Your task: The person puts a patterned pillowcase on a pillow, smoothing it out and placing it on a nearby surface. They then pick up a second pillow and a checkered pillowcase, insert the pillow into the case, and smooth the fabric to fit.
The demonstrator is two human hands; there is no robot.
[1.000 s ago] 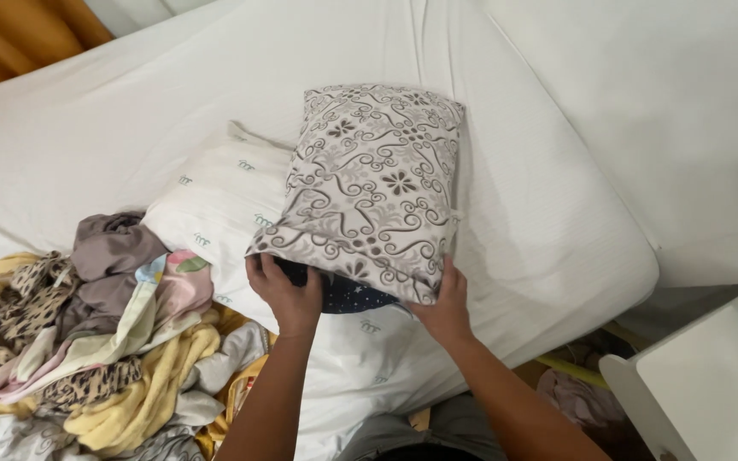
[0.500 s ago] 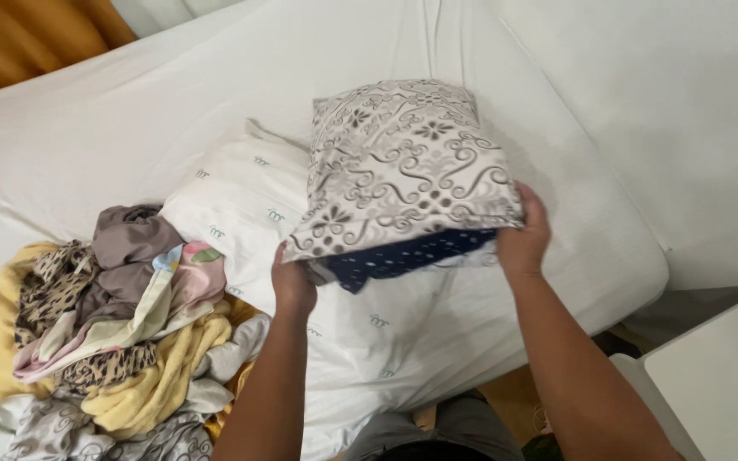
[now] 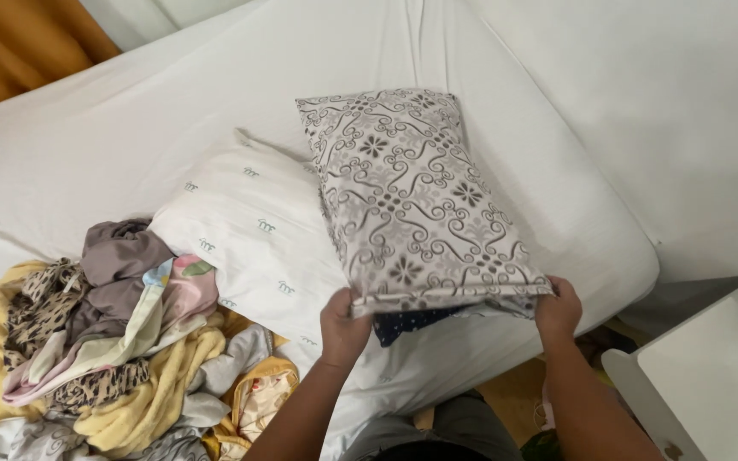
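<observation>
Here, patterned pillow open end pinched between both hands' fingers.

A white pillow with small teal motifs lies on the white-sheeted bed. Beside it sits a heap of crumpled clothes: yellow, grey, leopard-print and pastel pieces. A white side table stands at the bed's corner.

bed: white fitted sheet | on it: white pillow, patterned grey pillow overlapping it, heap of mixed clothes at near-left edge
</observation>
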